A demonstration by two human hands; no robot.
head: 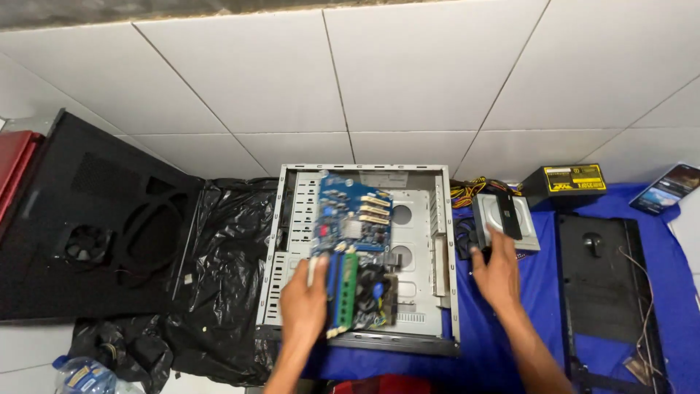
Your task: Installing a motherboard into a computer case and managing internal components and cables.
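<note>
An open grey computer case (292,241) lies flat on the floor with a blue motherboard (354,219) inside it. My left hand (305,303) grips the motherboard's near left edge, beside the green memory sticks (348,288). My right hand (497,271) reaches out to the right of the case, fingers spread, touching the near edge of a grey optical drive (521,219) that lies on a blue cloth (481,328). A small black slab (508,213) rests on top of the drive.
A black side panel with a fan (95,219) lies at the left on a black plastic bag (226,277). A black and yellow power supply (567,179), a phone (665,188), a black front panel (601,270) and a water bottle (84,376) are around.
</note>
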